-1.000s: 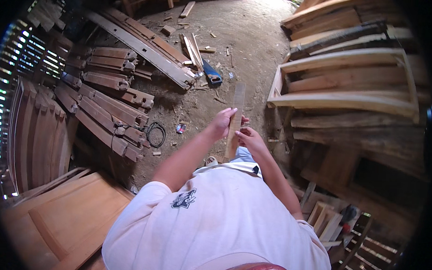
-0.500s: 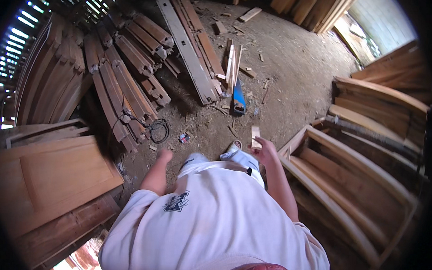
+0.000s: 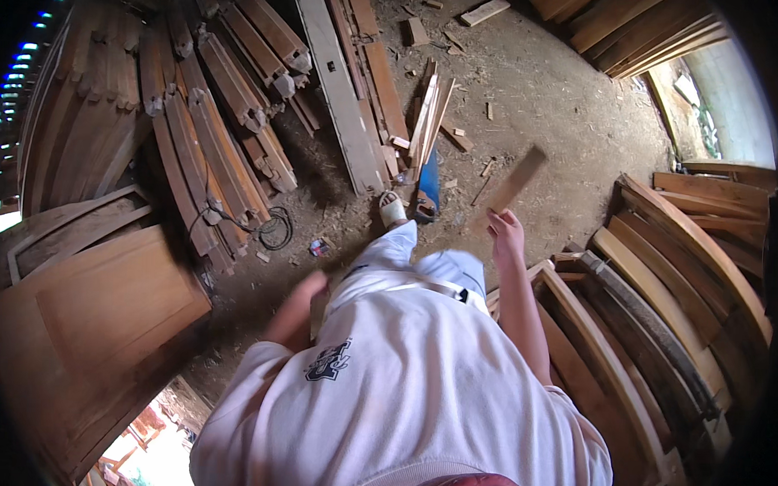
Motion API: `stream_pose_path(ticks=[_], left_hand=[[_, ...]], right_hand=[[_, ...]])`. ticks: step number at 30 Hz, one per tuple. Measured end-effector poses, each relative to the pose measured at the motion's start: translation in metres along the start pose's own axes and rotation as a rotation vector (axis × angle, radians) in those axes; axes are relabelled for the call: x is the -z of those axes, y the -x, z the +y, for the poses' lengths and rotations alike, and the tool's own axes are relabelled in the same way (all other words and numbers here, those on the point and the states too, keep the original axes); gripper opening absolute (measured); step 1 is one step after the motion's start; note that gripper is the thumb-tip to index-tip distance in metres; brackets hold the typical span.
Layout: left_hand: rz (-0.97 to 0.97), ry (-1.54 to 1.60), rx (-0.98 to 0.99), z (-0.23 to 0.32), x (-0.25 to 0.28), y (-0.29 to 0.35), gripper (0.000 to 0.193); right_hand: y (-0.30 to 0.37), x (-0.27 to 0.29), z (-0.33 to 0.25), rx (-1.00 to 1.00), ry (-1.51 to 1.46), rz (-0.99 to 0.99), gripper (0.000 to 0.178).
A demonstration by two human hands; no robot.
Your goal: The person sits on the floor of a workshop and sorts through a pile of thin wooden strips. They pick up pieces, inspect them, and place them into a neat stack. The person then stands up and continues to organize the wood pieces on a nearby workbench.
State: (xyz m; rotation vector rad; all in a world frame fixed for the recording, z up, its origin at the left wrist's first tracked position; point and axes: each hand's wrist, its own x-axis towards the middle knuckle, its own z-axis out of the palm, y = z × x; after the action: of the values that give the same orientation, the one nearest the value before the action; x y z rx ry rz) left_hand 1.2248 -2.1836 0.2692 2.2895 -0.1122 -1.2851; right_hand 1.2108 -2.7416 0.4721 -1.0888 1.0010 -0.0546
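Right hand point(image 3: 507, 233) pinching a flat wooden strip point(image 3: 520, 177) by its near end; left hand point(image 3: 312, 287) blurred, its grip indeterminable.

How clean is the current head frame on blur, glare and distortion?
Head view: the strip in the right hand looks motion-blurred, the left hand somewhat soft; head view: daylight is blown out at lower left; head view: fisheye bends the planks at right, and the corners go black.
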Motion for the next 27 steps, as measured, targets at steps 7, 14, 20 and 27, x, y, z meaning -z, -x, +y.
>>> stream_pose_path(ticks=[7, 14, 20, 27], left_hand=[[0.111, 0.673, -0.1, 0.278, 0.11, -0.072, 0.029], [0.183, 0.648, 0.096, 0.278, 0.054, -0.154, 0.026], [0.188, 0.235, 0.358, 0.291, -0.036, -0.266, 0.036], [0.378, 0.118, 0.152, 0.32, -0.128, -0.483, 0.076]], right_hand=[[-0.093, -0.027, -0.08, -0.185, 0.027, 0.005, 0.012], [-0.281, 0.027, -0.002, -0.386, 0.087, -0.135, 0.02], [-0.394, 0.021, 0.058, -0.688, 0.351, 0.092, 0.023], [-0.488, 0.04, 0.141, -0.053, 0.759, 0.079, 0.038]])
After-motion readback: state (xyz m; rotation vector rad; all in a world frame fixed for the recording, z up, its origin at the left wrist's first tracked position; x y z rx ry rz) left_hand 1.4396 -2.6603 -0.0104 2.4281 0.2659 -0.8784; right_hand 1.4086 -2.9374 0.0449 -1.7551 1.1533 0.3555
